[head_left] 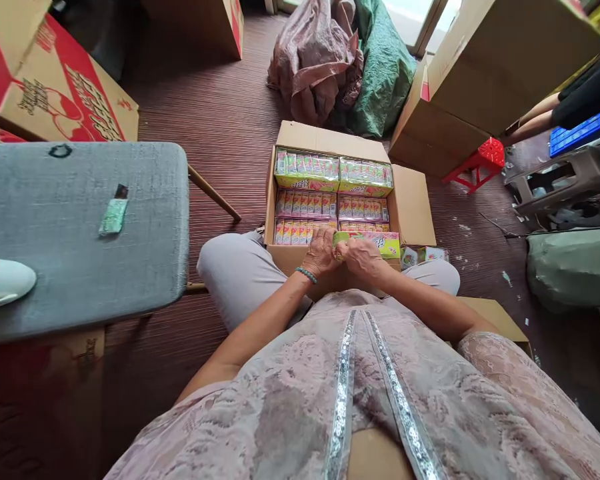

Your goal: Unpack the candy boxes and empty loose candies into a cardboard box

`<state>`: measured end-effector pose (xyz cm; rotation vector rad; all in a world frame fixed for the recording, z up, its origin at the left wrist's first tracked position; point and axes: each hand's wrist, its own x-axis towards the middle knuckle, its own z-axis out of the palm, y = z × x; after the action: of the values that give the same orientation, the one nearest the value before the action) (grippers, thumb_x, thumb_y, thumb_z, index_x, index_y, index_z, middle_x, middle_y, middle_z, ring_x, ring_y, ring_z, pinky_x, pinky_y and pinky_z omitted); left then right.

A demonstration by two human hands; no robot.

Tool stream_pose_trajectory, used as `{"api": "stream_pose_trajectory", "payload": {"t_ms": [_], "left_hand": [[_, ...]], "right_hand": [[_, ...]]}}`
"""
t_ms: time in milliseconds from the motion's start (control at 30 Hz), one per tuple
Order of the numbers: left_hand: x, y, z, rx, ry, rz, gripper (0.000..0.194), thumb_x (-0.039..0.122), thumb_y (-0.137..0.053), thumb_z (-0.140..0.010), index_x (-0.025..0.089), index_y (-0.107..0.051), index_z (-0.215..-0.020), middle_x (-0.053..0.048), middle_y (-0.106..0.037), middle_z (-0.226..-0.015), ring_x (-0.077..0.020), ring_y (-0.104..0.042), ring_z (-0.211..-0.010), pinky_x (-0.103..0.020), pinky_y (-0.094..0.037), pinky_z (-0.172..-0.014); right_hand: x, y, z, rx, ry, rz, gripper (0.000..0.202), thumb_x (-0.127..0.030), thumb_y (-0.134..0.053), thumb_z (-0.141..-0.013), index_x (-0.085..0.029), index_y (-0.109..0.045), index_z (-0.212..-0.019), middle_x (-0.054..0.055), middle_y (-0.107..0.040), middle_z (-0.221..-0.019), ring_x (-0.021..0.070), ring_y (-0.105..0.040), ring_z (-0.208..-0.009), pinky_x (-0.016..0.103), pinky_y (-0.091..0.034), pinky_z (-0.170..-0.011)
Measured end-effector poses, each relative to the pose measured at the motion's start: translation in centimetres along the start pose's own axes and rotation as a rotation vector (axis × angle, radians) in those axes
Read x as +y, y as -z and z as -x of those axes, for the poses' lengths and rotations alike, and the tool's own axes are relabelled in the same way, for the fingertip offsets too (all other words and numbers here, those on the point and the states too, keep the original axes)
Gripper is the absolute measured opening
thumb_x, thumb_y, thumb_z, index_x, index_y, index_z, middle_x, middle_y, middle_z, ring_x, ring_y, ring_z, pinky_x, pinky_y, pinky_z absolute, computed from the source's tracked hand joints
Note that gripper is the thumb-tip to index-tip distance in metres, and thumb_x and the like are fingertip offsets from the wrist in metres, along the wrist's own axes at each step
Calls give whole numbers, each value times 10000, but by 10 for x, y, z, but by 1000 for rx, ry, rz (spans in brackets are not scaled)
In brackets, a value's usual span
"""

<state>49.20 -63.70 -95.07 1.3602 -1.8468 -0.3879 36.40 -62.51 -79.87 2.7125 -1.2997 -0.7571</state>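
An open cardboard box (415,203) stands in front of my lap, with rows of small packs (307,203) and display trays (307,181) inside. Over its near edge lies a pink and green display carton (391,244). My left hand (322,253), with a beaded bracelet at the wrist, is closed at the carton's left end. Right beside it, my right hand (363,259) is closed on the carton's near side, its fingers meeting those of the left. The fingertips are partly hidden.
A grey padded table (150,267) with a small green packet (114,215) is at the left. Pink (315,60) and green sacks (383,73) lie beyond the box. Tall cartons (490,73), a red stool (489,155) and another person's arm (535,115) are at the right.
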Motion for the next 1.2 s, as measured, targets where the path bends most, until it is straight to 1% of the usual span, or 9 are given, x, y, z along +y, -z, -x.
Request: {"api": "stream_pose_trajectory", "payload": {"t_ms": [167, 367, 467, 567, 767, 867, 1000, 1100, 1200], "left_hand": [[-1, 5, 1, -54, 0, -44, 626, 323, -730, -718, 153, -503, -1276, -187, -581, -1243, -382, -542, -1173, -569, -449, -1084], [0, 9, -1, -105, 12, -57, 687, 214, -713, -636, 148, -496, -1285, -184, -587, -1258, -389, -545, -1190, -567, -420, -1115], [1, 11, -1, -104, 11, -61, 691, 229, -714, -630, 148, -498, -1281, -190, -584, -1261, -399, -543, -1193, -565, -425, -1103], [0, 15, -1, -118, 3, -64, 681, 239, -704, -629, 164, -505, -1277, -177, -584, -1238, -395, -546, -1170, -559, -435, -1085], [-1, 20, 1, -125, -11, -107, 641, 330, -682, -686, 148, -495, -1272, -190, -571, -1195, -406, -534, -1135, -586, -443, -1062], [2, 19, 1, -135, -26, -134, 620, 341, -652, -708, 147, -488, -1274, -194, -565, -1211, -414, -525, -1164, -592, -436, -1078], [-3, 21, -2, -128, -58, -168, 590, 348, -609, -724, 136, -498, -1264, -194, -586, -1160, -411, -555, -1109, -594, -455, -1052], [-17, 19, -3, -115, -117, -178, 628, 390, -582, -739, 103, -497, -1291, -216, -595, -1132, -436, -571, -1075, -626, -471, -1016], [-35, 12, -3, -68, -151, -158, 772, 429, -562, -716, 140, -458, -1424, -199, -599, -1094, -473, -588, -1031, -675, -482, -981]], "right_hand": [[27, -11, 7, -51, -53, 23, 381, -69, -333, -1031, -114, -638, -1254, 199, -712, -1131, 262, -705, -1031, 312, -482, -784], [113, -38, 55, -118, -276, 58, 406, -108, -336, -1040, -150, -655, -1289, 197, -735, -1131, 271, -725, -1035, 307, -451, -766], [139, -47, 77, -151, -294, 24, 407, -146, -347, -1053, -197, -652, -1317, 157, -742, -1174, 255, -721, -1047, 290, -431, -746], [137, -49, 86, -126, -301, -33, 386, -181, -354, -1061, -200, -667, -1286, 147, -745, -1194, 246, -717, -1054, 275, -420, -729], [106, -53, 87, -67, -399, -131, 370, -194, -363, -1060, -144, -687, -1233, 194, -762, -1114, 271, -738, -1025, 289, -453, -745], [111, -59, 96, -100, -433, -197, 339, -201, -408, -1051, -153, -719, -1176, 175, -775, -1061, 271, -745, -1012, 295, -465, -752], [126, -54, 112, 76, -564, -250, 410, -350, -371, -1108, -142, -721, -1156, 174, -763, -1123, 261, -732, -1044, 298, -477, -773], [114, -44, 104, 199, -480, -298, 408, -464, -510, -1072, -168, -686, -1291, 132, -748, -1243, 244, -725, -1061, 282, -486, -755], [86, -45, 68, 313, -279, -269, 599, -552, -681, -963, -287, -563, -1488, 58, -642, -1488, 225, -705, -1139, 262, -503, -735]]}}
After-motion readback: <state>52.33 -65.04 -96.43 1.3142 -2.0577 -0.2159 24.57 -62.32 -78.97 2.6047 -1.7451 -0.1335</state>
